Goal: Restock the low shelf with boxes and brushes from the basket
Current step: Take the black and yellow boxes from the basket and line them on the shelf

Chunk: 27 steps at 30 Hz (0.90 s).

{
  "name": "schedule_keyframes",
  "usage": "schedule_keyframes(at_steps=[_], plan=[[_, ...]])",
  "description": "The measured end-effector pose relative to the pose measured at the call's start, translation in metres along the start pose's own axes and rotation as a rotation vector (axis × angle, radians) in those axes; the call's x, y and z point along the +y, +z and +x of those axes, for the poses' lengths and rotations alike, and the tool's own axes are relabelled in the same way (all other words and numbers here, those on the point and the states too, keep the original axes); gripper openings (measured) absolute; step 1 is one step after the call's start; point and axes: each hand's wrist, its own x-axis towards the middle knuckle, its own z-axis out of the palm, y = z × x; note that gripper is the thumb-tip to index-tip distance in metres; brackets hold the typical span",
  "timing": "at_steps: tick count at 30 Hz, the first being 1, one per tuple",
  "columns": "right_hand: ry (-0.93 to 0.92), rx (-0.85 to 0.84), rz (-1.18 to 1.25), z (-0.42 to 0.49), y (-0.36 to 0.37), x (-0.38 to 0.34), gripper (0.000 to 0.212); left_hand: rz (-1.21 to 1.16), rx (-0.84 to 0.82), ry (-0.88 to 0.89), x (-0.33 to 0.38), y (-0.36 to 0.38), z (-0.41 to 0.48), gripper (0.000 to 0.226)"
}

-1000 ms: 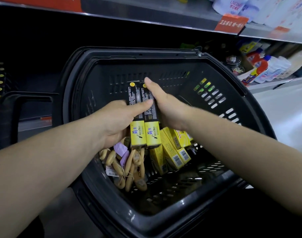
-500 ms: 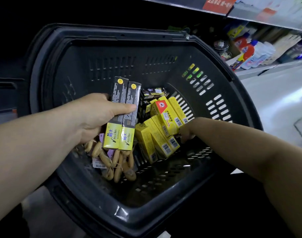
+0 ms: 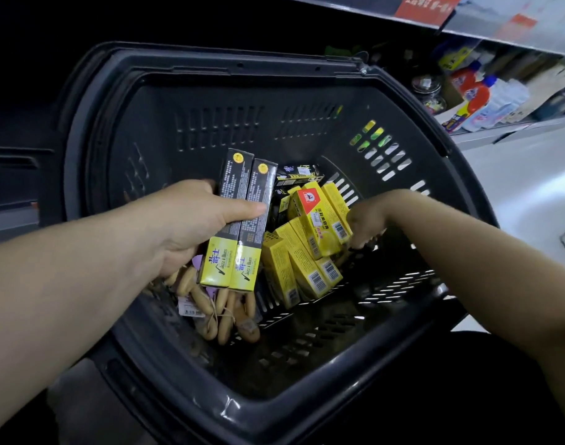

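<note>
A dark plastic basket [image 3: 306, 393] fills the view. My left hand [image 3: 191, 223] grips two long black-and-yellow boxes [image 3: 239, 226] side by side above the basket's left half. Under them lies a bundle of wooden brushes [image 3: 223, 309] with tags. My right hand [image 3: 366, 224] reaches down into the pile of yellow boxes [image 3: 303, 264] and closes on the right side of the topmost yellow box with a red end [image 3: 318, 220]; its fingers are hidden behind the boxes. A black box [image 3: 298, 175] lies at the back.
The low shelf [image 3: 11, 187] behind the basket is dark at the left. Further right, bottles [image 3: 480, 97] stand on a lower shelf, and a shelf edge with a red price label [image 3: 425, 6] runs above. Pale floor [image 3: 525, 181] lies to the right.
My right hand let go of the two long boxes, moved right and down into the yellow boxes, and has lifted one slightly. My left hand keeps the two long boxes.
</note>
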Motion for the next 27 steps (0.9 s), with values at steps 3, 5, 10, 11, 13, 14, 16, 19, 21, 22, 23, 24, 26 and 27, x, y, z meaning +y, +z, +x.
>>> schedule_keyframes(at_steps=[3, 5, 10, 11, 13, 14, 16, 19, 21, 22, 23, 24, 26, 27], plan=[[-0.168, 0.213, 0.129, -0.046, -0.022, 0.013, 0.017, -0.042, 0.000, 0.011, -0.002, 0.000, 0.001, 0.038], [-0.348, 0.239, 0.405, -0.075, -0.032, 0.015, 0.019, -0.078, 0.028, 0.025, -0.001, -0.001, 0.001, 0.038], [-0.873, 0.233, 1.087, -0.115, -0.039, -0.030, 0.026, -0.194, 0.054, 0.076, 0.003, 0.001, -0.006, 0.048], [-0.921, 0.240, 1.201, -0.117, -0.039, -0.042, 0.026, -0.213, 0.056, 0.092, 0.003, 0.002, -0.009, 0.048], [-0.959, 0.304, 1.409, -0.119, -0.042, -0.066, 0.030, -0.265, 0.075, 0.133, 0.002, 0.004, -0.017, 0.041], [-0.951, 0.337, 1.516, -0.120, -0.044, -0.077, 0.037, -0.299, 0.089, 0.150, 0.001, 0.006, -0.021, 0.038], [-0.880, 0.397, 1.665, -0.125, -0.048, -0.099, 0.046, -0.368, 0.120, 0.189, 0.001, 0.007, -0.029, 0.033], [-0.784, 0.418, 1.743, -0.134, -0.049, -0.125, 0.045, -0.464, 0.153, 0.260, 0.005, 0.002, -0.039, 0.030], [-0.769, 0.395, 1.681, -0.144, -0.050, -0.137, 0.051, -0.492, 0.164, 0.301, 0.011, -0.005, -0.046, 0.031], [-0.776, 0.394, 1.644, -0.148, -0.049, -0.143, 0.055, -0.509, 0.165, 0.314, 0.014, -0.009, -0.049, 0.032], [-0.787, 0.402, 1.628, -0.153, -0.049, -0.149, 0.057, -0.524, 0.165, 0.324, 0.016, -0.013, -0.054, 0.032], [-0.800, 0.417, 1.629, -0.156, -0.050, -0.155, 0.055, -0.530, 0.165, 0.333, 0.018, -0.017, -0.058, 0.030], [-0.806, 0.413, 1.673, -0.162, -0.056, -0.162, 0.042, -0.514, 0.162, 0.354, 0.021, -0.026, -0.067, 0.027], [-0.798, 0.379, 1.699, -0.165, -0.059, -0.164, 0.038, -0.499, 0.165, 0.362, 0.021, -0.032, -0.072, 0.026]])
